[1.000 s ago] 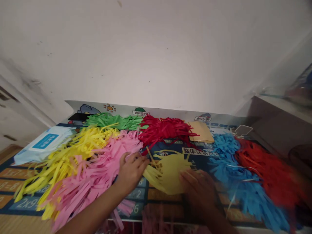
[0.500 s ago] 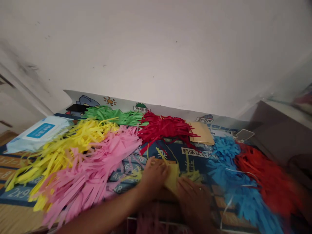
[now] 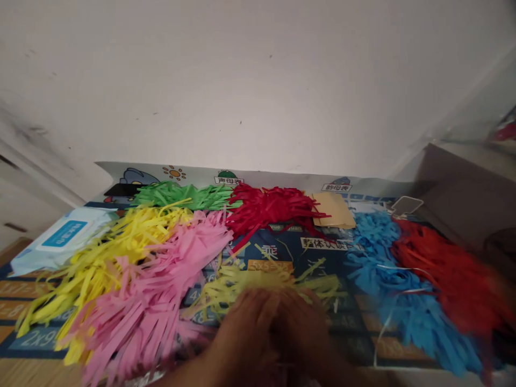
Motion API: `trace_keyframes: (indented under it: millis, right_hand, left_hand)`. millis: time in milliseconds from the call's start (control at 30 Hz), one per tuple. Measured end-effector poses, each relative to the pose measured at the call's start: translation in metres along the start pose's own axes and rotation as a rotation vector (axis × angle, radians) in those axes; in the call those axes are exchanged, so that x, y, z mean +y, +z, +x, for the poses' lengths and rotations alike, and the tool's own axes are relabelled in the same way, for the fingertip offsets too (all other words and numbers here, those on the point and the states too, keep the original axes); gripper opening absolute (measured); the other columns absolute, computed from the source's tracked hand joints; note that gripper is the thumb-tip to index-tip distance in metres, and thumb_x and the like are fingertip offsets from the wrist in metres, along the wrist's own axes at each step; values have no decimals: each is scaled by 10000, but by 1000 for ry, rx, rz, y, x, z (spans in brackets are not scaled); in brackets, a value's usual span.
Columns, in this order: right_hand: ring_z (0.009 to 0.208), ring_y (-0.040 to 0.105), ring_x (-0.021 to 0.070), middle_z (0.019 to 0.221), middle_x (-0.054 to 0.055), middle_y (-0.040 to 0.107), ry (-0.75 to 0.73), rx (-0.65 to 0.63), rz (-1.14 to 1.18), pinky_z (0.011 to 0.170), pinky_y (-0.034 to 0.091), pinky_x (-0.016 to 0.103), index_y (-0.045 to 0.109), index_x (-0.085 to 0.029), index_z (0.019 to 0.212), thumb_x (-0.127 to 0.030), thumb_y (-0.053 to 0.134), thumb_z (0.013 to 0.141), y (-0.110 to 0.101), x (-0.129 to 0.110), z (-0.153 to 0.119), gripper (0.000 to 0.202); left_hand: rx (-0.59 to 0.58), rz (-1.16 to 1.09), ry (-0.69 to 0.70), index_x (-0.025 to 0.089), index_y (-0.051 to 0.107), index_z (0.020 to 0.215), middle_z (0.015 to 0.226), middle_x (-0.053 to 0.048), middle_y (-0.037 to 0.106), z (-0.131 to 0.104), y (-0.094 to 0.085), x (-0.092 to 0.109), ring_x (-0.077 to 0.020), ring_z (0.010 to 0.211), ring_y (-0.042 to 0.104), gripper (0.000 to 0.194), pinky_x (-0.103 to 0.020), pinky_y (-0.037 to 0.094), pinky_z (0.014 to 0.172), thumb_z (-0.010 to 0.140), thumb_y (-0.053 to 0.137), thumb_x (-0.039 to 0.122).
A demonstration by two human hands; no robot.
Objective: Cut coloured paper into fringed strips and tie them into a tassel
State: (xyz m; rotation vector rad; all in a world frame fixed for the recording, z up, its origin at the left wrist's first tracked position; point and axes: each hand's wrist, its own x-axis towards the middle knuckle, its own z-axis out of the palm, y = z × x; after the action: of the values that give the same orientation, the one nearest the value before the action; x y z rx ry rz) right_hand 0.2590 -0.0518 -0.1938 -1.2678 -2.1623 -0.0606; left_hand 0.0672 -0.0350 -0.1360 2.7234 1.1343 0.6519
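Fringed pale yellow paper (image 3: 262, 279) lies on the printed mat, its cut strips fanning out to the left and right. My left hand (image 3: 250, 328) and my right hand (image 3: 300, 325) meet side by side at its near edge. Both have their fingers closed on that edge, though the fingertips are blurred and partly hidden. Pink fringed paper (image 3: 169, 274) spreads to the left of my left hand. Beyond the yellow piece sits a dark red fringed bunch (image 3: 274, 209).
Yellow (image 3: 133, 236) and green (image 3: 185, 196) fringed bunches lie at left, beside a wipes pack (image 3: 64, 239). Tan paper (image 3: 334, 209) lies behind. Blue (image 3: 407, 290) and red (image 3: 443, 274) fringes with white cords fill the right. A wall (image 3: 258, 91) rises behind the mat (image 3: 342, 285).
My hands have come together and nearer to me. The yellow piece, folded between them before, now shows its strips spread out to both sides. The view has shifted slightly.
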Motion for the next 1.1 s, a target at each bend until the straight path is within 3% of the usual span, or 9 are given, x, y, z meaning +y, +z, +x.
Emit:
trace_keyframes:
  millis: [100, 167, 333, 467, 633, 1100]
  right_hand:
    - [942, 655, 192, 984, 19, 740, 7, -129, 69, 1017, 317, 390, 639, -277, 1053, -193, 485, 878, -8, 0, -1, 248]
    - [862, 665, 180, 935, 15, 744, 32, -184, 133, 961, 368, 374, 648, -272, 1017, -150, 449, 874, -14, 4, -2, 274]
    - [736, 637, 199, 778, 20, 719, 318, -215, 193, 742, 428, 334, 651, -244, 810, -221, 443, 902, -20, 16, 10, 229]
    - [669, 605, 200, 675, 3, 682, 504, -316, 121, 680, 385, 310, 646, -224, 717, -271, 550, 877, -14, 22, 34, 192]
    - [686, 619, 198, 735, -1, 708, 500, -377, 60, 702, 350, 312, 675, -231, 739, -301, 621, 858, -6, 29, 45, 149]
    - [730, 648, 190, 764, -19, 726, 535, -454, 97, 738, 322, 318, 706, -234, 780, -305, 657, 855, -5, 29, 51, 115]
  left_hand:
    - [36, -73, -78, 215, 636, 997, 912, -48, 725, -3, 36, 0, -213, 848, 657, 210, -372, 495, 884, 803, 580, 162]
    - [30, -126, -114, 225, 657, 897, 832, -26, 723, -11, 42, -12, -195, 835, 659, 189, -371, 463, 919, 801, 550, 101]
    - [11, -220, -237, 244, 697, 948, 783, -36, 722, -14, 11, -33, -196, 776, 657, 250, -377, 427, 823, 822, 508, 140]
    - [-117, -47, -376, 205, 670, 695, 657, -41, 686, 11, -2, -34, -196, 676, 638, 324, -370, 391, 774, 923, 444, 252]
    - [-228, 110, -432, 200, 639, 605, 629, -40, 679, 24, 5, -40, -220, 693, 637, 258, -384, 367, 780, 841, 543, 243]
    - [-403, 71, -466, 197, 659, 629, 667, -43, 686, 28, 1, -43, -222, 755, 625, 200, -405, 366, 817, 804, 576, 244]
